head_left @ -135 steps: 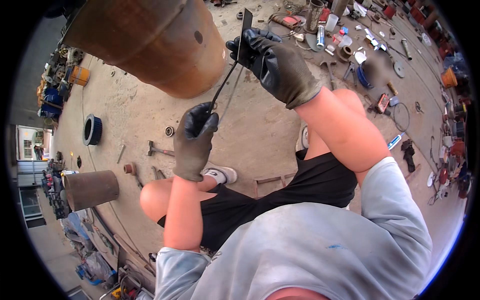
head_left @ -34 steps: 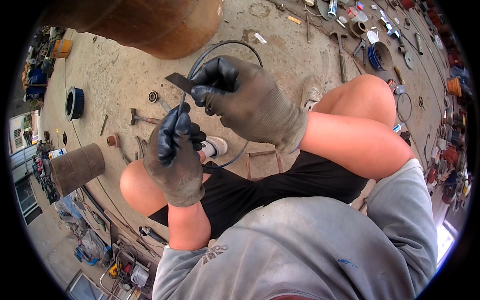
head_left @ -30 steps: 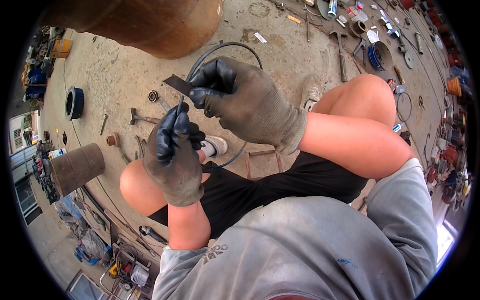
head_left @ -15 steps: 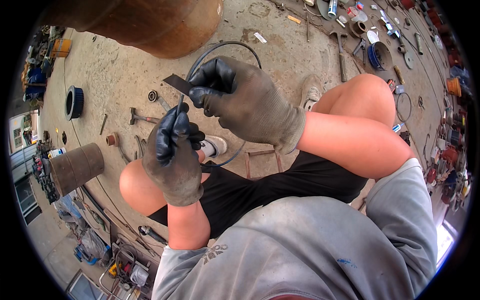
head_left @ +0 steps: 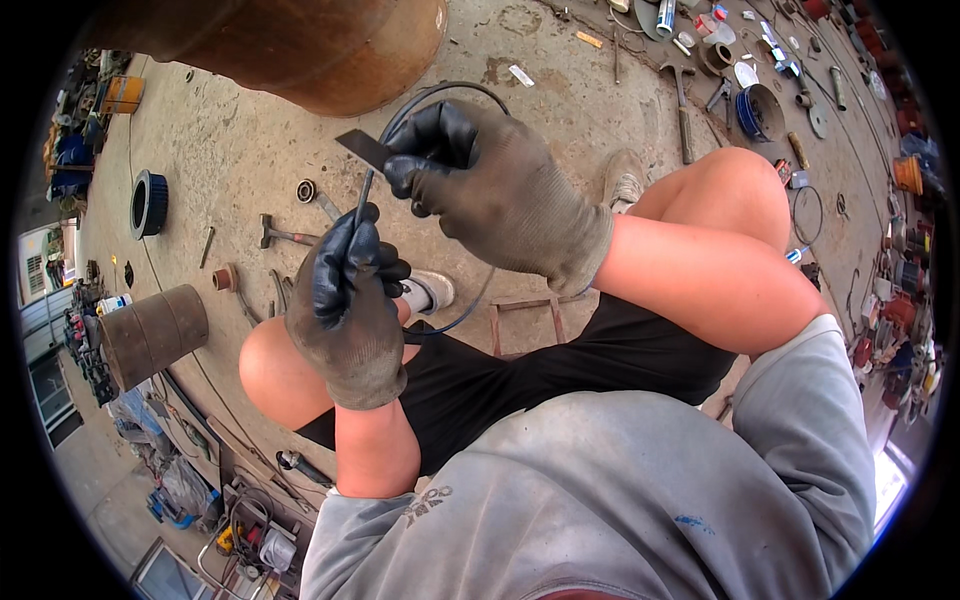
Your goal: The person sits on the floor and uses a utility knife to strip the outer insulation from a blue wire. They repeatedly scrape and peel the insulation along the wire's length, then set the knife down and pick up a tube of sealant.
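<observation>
Both of my hands wear grey knit gloves with black coated fingers. My left hand [head_left: 348, 300] pinches a thin black cable [head_left: 363, 197], whose short length rises from the fingertips. Just above and to the right, my right hand [head_left: 490, 190] grips a flat, dark, blade-like strip [head_left: 364, 148] between thumb and fingers. The strip's squared end sticks out to the left and lies across or right beside the cable; I cannot tell whether it touches. The rest of the cable loops behind my right hand and down between my legs.
A rusty drum [head_left: 330, 60] stands at the far side. Around the floor lie a hammer [head_left: 285, 234], a bearing [head_left: 306, 191], a black ring-shaped part [head_left: 149, 205], another hammer [head_left: 682, 115] and a blue-rimmed spool [head_left: 760, 112]. A small rusty metal frame [head_left: 527, 306] sits between my feet.
My right hand has shifted slightly up with the strip, further from my left fingertips. The cable loop behind it has moved a little left. My left hand stays nearly still.
</observation>
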A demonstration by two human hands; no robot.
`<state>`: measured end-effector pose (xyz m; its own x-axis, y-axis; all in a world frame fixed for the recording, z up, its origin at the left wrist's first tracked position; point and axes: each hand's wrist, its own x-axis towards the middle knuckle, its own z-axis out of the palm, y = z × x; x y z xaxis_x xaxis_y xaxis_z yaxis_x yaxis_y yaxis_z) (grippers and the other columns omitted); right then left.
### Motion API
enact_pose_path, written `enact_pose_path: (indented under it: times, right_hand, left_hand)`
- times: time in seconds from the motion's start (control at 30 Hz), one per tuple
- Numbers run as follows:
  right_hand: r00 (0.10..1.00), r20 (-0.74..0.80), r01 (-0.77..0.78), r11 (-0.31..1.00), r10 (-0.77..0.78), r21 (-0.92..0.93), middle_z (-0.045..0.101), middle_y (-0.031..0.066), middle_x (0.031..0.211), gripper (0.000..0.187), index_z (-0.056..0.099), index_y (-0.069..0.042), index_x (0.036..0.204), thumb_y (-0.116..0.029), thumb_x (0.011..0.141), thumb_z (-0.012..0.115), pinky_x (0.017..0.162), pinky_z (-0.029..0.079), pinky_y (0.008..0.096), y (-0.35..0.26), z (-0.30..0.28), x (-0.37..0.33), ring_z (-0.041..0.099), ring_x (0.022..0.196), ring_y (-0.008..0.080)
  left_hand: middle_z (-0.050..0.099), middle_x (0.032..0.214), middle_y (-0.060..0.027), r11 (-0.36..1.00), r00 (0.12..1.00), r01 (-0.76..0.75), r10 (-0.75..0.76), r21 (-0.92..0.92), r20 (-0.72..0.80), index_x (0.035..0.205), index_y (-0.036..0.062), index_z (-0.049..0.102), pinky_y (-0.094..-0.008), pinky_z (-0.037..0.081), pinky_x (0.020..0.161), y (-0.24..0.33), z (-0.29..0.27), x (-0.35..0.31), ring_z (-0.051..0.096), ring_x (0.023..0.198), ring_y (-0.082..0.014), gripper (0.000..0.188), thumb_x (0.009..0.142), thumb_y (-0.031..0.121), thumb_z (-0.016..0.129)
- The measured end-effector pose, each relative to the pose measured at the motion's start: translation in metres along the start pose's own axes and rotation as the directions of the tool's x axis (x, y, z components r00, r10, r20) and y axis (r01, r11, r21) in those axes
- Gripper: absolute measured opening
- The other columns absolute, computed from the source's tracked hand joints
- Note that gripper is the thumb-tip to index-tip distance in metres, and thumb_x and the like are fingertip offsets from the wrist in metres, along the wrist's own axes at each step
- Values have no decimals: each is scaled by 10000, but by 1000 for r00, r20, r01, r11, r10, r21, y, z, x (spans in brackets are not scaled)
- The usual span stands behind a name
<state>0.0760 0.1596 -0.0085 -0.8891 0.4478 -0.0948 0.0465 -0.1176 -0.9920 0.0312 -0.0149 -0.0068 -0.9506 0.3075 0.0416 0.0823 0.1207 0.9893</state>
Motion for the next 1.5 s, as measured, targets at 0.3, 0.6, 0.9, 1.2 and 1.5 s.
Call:
enact_pose_path:
  times: [0.3, 0.6, 0.9, 1.2, 1.5]
  right_hand:
    - [1000, 4, -7, 1000, 7, -16, 752, 100, 867, 217, 743, -13, 1075, -166, 931, 799, 707, 567, 336, -1, 0, -1, 686, 737, 154]
    - [1000, 1, -4, 999, 4, -33, 753, 89, 870, 207, 750, -11, 1077, -154, 931, 784, 708, 564, 335, 2, 0, 1, 691, 760, 157]
    - [999, 19, -33, 999, 32, 35, 748, 81, 858, 196, 745, 0, 1061, -154, 946, 779, 691, 568, 319, 3, 0, 4, 684, 727, 134]
    - [1000, 9, -22, 993, 21, 119, 741, 50, 870, 211, 724, 11, 1106, -124, 953, 779, 660, 564, 284, 9, 0, 6, 678, 714, 99]
    - [997, 64, -46, 994, 40, 100, 743, 56, 868, 203, 727, -11, 1087, -138, 944, 798, 674, 565, 306, 10, 2, 3, 676, 738, 113]
  left_hand:
    - [707, 816, -84, 1000, 1000, 16, -16, 15, -6, 1211, -103, 722, -246, 523, 629, 3, 1, 0, 658, 698, -116, 207, 1058, 25, 669]
    - [682, 844, -62, 999, 1000, 23, -23, -32, -8, 1242, -104, 730, -273, 493, 606, 0, -2, 1, 630, 697, -130, 273, 1049, 88, 717]
    - [683, 862, -72, 1000, 1000, 6, -6, 2, 15, 1250, -111, 719, -276, 514, 629, -2, -4, -1, 633, 727, -133, 303, 1056, 121, 717]
    - [716, 824, -89, 993, 999, 44, -43, -110, 13, 1221, -92, 722, -248, 533, 632, -2, -7, 0, 672, 702, -125, 226, 1069, 71, 684]
    - [685, 861, -72, 992, 996, 86, -86, -93, 5, 1267, -106, 710, -267, 487, 624, -2, -5, -2, 630, 710, -144, 306, 1060, 118, 706]
